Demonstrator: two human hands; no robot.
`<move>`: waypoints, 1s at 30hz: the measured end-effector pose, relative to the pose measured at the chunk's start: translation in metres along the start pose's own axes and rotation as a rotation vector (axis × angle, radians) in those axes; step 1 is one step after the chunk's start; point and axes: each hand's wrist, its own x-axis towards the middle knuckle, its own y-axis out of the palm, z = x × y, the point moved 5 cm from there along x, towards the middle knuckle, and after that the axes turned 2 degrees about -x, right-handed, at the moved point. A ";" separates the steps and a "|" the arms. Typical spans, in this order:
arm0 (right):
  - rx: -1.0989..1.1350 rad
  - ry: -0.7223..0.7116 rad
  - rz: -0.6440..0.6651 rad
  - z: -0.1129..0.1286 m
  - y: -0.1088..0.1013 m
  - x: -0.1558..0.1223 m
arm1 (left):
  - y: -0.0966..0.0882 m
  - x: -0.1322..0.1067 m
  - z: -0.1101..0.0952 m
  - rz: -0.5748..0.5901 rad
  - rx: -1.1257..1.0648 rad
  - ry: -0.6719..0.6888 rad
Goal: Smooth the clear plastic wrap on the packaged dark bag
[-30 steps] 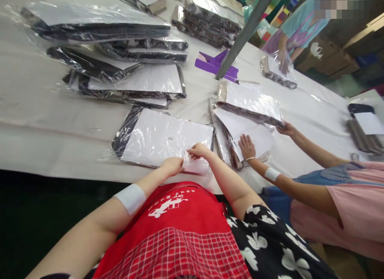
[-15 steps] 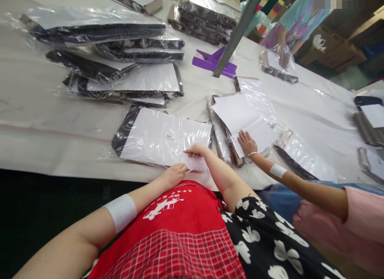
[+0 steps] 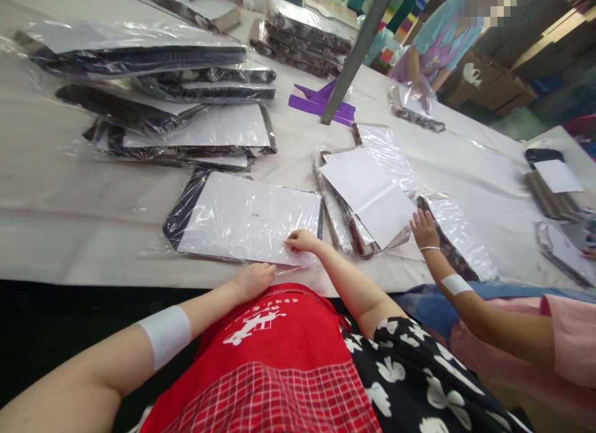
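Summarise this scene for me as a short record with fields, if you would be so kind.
Surface: white table
Right hand: fingers at the front bag, near its right end
Left hand: by that bag's near edge; contact unclear
Front bag: clear plastic, white sheet over something dark; small label unreadable
Beyond, to the left: bag pile
Purple item: at the foot of the grey pole
To the right: co-worker's hand, beside a loose sheet
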 end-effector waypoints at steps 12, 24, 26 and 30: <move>-0.538 -0.079 -0.038 -0.080 0.060 -0.119 | -0.026 -0.028 0.013 -0.201 -0.010 -0.194; -0.264 -0.286 -0.207 0.028 0.024 -0.048 | -0.058 -0.075 0.125 0.004 0.075 -0.680; -0.233 -0.313 -0.188 0.055 0.029 -0.023 | -0.058 -0.072 0.131 0.015 0.062 -0.653; -0.182 -0.372 -0.134 0.095 0.047 0.017 | -0.060 -0.073 0.138 0.013 0.026 -0.595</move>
